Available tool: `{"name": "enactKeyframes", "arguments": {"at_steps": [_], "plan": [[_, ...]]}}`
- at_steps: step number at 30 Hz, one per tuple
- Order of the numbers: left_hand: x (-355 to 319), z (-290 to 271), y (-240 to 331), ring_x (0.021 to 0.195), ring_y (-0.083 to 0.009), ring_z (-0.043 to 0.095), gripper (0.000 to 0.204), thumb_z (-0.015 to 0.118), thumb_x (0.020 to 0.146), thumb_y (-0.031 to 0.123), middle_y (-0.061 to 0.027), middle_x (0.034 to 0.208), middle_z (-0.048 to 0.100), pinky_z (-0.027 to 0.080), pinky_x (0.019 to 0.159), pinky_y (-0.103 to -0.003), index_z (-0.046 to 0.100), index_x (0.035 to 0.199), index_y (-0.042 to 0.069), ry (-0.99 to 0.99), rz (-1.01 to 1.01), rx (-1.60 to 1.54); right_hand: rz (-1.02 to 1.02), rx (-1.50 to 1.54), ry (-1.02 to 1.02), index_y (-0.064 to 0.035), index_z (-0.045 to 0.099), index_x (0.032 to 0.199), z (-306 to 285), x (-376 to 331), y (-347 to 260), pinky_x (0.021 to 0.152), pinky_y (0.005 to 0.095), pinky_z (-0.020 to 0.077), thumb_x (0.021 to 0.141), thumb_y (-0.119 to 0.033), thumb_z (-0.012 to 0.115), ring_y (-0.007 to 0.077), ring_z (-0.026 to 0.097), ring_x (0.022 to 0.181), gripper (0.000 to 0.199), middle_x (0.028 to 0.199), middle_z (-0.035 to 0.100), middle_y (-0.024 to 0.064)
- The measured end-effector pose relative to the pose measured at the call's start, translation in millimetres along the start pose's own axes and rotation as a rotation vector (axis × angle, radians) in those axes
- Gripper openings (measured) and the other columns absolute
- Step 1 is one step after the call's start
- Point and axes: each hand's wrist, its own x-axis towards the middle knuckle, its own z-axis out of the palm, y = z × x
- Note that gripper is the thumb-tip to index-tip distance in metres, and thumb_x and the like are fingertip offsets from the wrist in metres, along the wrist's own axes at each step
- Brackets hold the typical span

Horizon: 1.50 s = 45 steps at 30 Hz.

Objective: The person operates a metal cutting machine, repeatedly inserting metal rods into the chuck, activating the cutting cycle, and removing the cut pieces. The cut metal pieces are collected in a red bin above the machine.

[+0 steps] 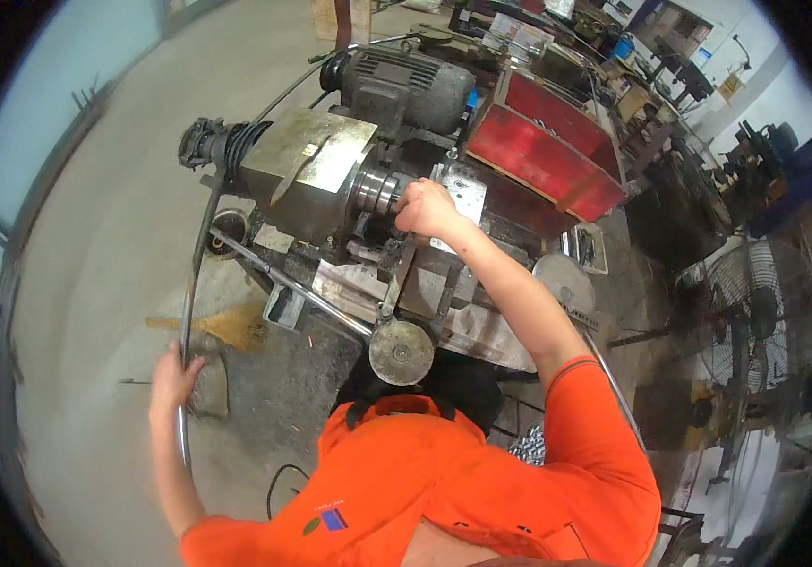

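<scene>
My left hand [172, 380] is at the lower left, closed around a long metal bar [200, 248]. Its thumb sticks out to the right of the bar, and motion blurs the hand slightly. The bar runs up to a clamp fitting [205, 144] at the left end of a small lathe-like machine. My right hand [427, 208] reaches across to the shiny round spindle nose [375, 189], just right of it. Its fingers are bent together, and whatever they pinch is hidden. Beside that hand lies a pale metal block [462, 196] on the machine's slide.
Behind the spindle sit an electric motor [406, 90] and a red open box [547, 142]. A round metal disc [401, 352] and a slanting steel rod [302, 288] are close to my body. On the floor lies a broom [231, 327]; a fan [755, 312] stands right.
</scene>
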Motion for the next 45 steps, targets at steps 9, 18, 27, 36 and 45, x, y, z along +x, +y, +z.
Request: {"name": "enactKeyframes", "arguments": {"at_steps": [9,18,27,36,45], "plan": [[6,43,-24,0.070,-0.0413,0.058,0.030,0.068,0.075,0.022,-0.0220,0.071,0.060,0.046,0.065,-0.047,0.056,0.087,-0.003,0.154,-0.122,-0.113,-0.070,0.058,-0.084,-0.0102,0.072,0.075,4,17,-1,0.074,0.0387,0.0504,0.054,-0.018,0.060,0.0352,0.063,0.077,0.026,0.077,0.064,0.0193],[24,22,-29,0.072,-0.0386,0.060,0.021,0.063,0.074,0.018,-0.0208,0.073,0.061,0.048,0.066,-0.047,0.057,0.085,0.001,0.058,-0.196,0.250,-0.234,0.052,0.066,-0.0067,0.069,0.066,5,11,0,0.070,0.0399,0.0489,0.052,-0.022,0.059,0.0356,0.060,0.074,0.023,0.071,0.062,0.0184],[118,-18,-172,0.067,-0.0324,0.062,0.009,0.059,0.071,0.013,-0.0152,0.069,0.061,0.048,0.061,-0.044,0.055,0.075,0.006,0.303,-0.005,0.573,-0.161,-0.014,0.054,-0.0094,0.072,0.069,12,15,7,0.075,0.0396,0.0493,0.052,-0.019,0.057,0.0346,0.059,0.078,0.025,0.076,0.064,0.0167],[134,84,-70,0.084,-0.0273,0.062,0.027,0.055,0.086,0.020,-0.0129,0.090,0.065,0.048,0.074,-0.040,0.061,0.107,0.005,0.801,0.072,-0.442,-0.302,0.162,0.414,-0.0057,0.065,0.087,-21,-66,11,0.081,0.0394,0.0462,0.054,-0.014,0.062,0.0333,0.054,0.094,0.034,0.108,0.059,0.0139],[134,241,18,0.085,-0.0286,0.064,0.036,0.070,0.072,0.036,-0.0122,0.089,0.065,0.051,0.071,-0.040,0.061,0.094,0.009,-0.180,0.391,0.352,0.220,0.136,0.402,-0.0025,0.066,0.087,-36,-250,99,0.084,0.0377,0.0466,0.057,-0.012,0.062,0.0328,0.058,0.094,0.032,0.102,0.063,0.0140]]}}
